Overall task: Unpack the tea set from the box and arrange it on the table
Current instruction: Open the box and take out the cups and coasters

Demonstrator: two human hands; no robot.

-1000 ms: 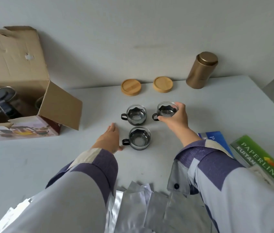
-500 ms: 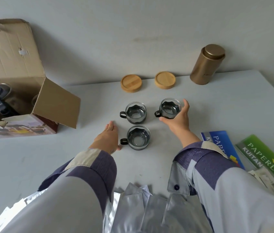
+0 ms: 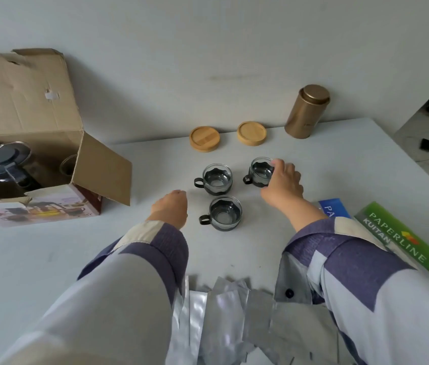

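Right hand [image 3: 283, 184] grips far-right cup [image 3: 260, 173] on surface [image 3: 50, 259]; left hand [image 3: 170, 210] flat, fingers relaxed, beside near cup [image 3: 224, 213].

Three cups [image 3: 224, 192] sit mid-tabletop [image 3: 50, 259], two coasters [image 3: 228, 136] behind them, a canister [image 3: 305, 111] right of those. The box [image 3: 37, 164] lies far left, teapot [image 3: 5, 164] inside; pouches [image 3: 221, 317] lie nearest.

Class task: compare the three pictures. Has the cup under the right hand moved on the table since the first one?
Yes. The cup held by the right hand has drawn rightward from the rear-left cup, widening the gap between them, and now sits below the right wooden coaster.
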